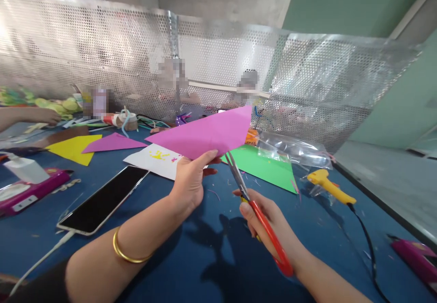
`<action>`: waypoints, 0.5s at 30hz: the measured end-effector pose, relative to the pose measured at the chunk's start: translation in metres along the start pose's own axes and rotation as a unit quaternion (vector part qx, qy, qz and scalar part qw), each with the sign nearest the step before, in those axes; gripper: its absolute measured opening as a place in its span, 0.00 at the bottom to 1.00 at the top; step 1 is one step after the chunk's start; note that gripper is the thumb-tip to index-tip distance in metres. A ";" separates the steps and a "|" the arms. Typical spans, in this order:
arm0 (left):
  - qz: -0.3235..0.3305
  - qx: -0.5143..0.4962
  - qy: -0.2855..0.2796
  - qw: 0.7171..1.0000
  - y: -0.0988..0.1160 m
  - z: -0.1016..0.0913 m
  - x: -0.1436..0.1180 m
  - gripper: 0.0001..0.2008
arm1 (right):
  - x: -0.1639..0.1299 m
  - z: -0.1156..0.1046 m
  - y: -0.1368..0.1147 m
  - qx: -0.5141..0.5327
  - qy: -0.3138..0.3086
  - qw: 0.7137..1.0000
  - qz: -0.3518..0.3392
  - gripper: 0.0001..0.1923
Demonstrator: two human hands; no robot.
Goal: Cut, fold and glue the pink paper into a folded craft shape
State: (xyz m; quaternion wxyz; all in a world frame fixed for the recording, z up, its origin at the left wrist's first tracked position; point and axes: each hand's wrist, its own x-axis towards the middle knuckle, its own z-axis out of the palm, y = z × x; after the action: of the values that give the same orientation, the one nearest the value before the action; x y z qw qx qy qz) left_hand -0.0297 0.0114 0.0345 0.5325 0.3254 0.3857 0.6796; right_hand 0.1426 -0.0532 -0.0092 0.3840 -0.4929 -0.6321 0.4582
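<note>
My left hand (191, 180) pinches the lower edge of a pink paper sheet (208, 132), thumb on the near face and fingers behind. The sheet is held up off the table and tapers to a point at its left. My right hand (264, 216) grips scissors (268, 232) with red handles. Their blades point up at the sheet's lower right edge; whether they touch the paper I cannot tell. Beneath lie a green sheet (262, 168) and a white sheet (153, 161) scattered with yellow and pink scraps.
Around the blue table (164, 257) are a phone (104, 200) on a cable, a purple power strip (34, 189), a yellow glue gun (331, 188), a plastic bag (293, 149), and yellow paper (77, 146). Another person's hand (44, 115) is at far left. A perforated metal screen (218, 52) stands behind.
</note>
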 end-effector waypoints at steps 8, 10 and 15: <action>-0.022 0.014 -0.030 0.999 -0.007 0.002 -0.009 0.13 | 0.004 -0.001 0.006 0.012 -0.006 1.000 -0.023 0.34; -0.026 0.015 -0.031 0.999 -0.008 0.003 -0.011 0.13 | 0.004 -0.001 0.007 0.013 -0.005 1.000 -0.023 0.34; -0.039 0.021 -0.032 0.998 -0.008 0.005 -0.015 0.12 | 0.002 0.000 0.004 0.022 -0.006 1.000 -0.017 0.31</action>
State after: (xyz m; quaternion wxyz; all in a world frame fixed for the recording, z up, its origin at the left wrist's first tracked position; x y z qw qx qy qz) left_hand -0.0184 -0.0013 0.0297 0.5639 0.3430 0.3954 0.6388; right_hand 0.1434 -0.0508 -0.0124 0.3984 -0.4706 -0.6325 0.4688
